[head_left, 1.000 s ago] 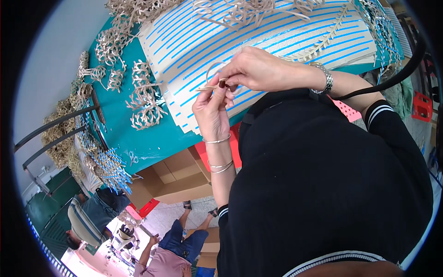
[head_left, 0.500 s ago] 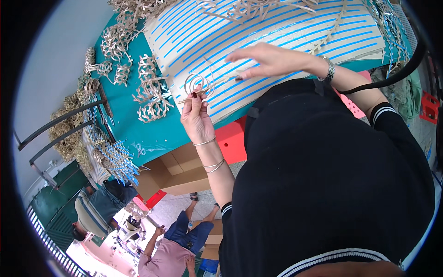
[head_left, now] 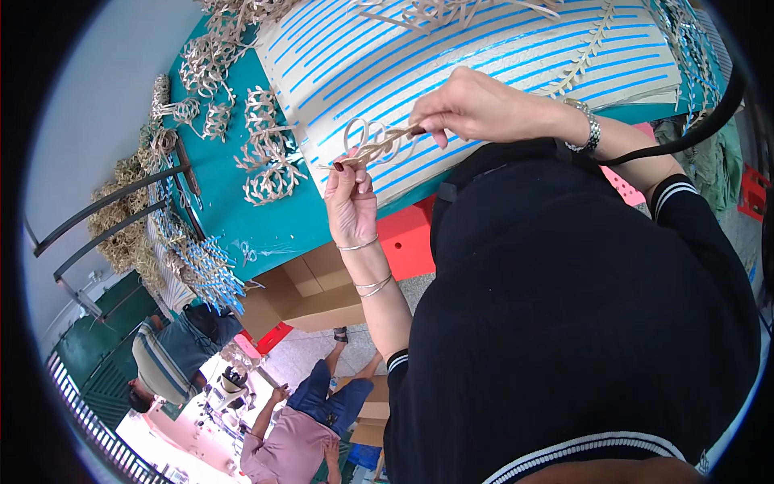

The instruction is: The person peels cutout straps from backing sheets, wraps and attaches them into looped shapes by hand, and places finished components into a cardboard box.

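A curled beige strip (head_left: 372, 153) with round loops is stretched between my two hands above the sheet. My left hand (head_left: 351, 200) is closed, with thumb and fingertips pinching the strip's lower left end. At the upper right end my right hand (head_left: 476, 105) is closed too, its fingertips bunched on the strip. Beneath them lies a cream sheet (head_left: 451, 89) with rows of blue lines. A leaf-shaped beige strand (head_left: 588, 52) rests on that sheet, to the right of my right hand.
Bundles of curled beige strips (head_left: 270, 149) lie on the teal table (head_left: 234, 218) at left. Blue and white strips (head_left: 214, 270) hang near dark metal bars. An open cardboard box (head_left: 314, 294) and a red stool (head_left: 407, 246) stand below the edge. Two people (head_left: 294, 444) are at lower left.
My right hand has moved in and down from open fingers to a pinch on the strip. The strip now runs between both hands, and my left hand has shifted slightly right.
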`<state>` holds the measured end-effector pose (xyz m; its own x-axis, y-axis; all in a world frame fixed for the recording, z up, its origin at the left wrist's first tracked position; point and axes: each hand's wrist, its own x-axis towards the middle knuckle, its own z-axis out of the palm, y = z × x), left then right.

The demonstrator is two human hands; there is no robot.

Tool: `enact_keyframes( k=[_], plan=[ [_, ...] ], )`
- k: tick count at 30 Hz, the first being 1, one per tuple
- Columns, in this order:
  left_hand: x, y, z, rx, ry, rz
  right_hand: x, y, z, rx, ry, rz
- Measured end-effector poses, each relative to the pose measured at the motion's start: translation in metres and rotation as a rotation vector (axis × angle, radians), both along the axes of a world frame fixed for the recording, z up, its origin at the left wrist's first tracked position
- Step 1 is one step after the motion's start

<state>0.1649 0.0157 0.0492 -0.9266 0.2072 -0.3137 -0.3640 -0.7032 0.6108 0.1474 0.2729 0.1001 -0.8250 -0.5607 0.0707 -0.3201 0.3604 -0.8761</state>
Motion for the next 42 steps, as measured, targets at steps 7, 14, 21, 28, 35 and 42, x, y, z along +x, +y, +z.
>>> enact_keyframes(
  k=[7, 14, 21, 28, 35, 42],
  plan=[
    [-0.002, 0.010, 0.001, 0.214, -0.054, -0.078, -0.010, 0.013, 0.004, -0.063, -0.032, -0.112],
    [-0.003, 0.017, 0.004, 0.294, -0.108, -0.105, -0.017, 0.018, 0.004, -0.075, -0.100, -0.095],
    [-0.009, 0.011, 0.002, 0.327, -0.120, -0.209, -0.026, 0.018, 0.006, -0.131, -0.188, -0.086],
    [-0.006, 0.014, 0.005, 0.477, -0.222, -0.244, -0.032, 0.019, 0.004, -0.225, -0.258, 0.047],
    [-0.008, 0.018, 0.007, 0.620, -0.228, -0.278, -0.037, 0.015, 0.008, -0.327, -0.434, 0.182],
    [-0.015, 0.021, 0.000, 0.753, -0.241, -0.301, -0.039, 0.009, 0.002, -0.434, -0.573, 0.281]
  ],
)
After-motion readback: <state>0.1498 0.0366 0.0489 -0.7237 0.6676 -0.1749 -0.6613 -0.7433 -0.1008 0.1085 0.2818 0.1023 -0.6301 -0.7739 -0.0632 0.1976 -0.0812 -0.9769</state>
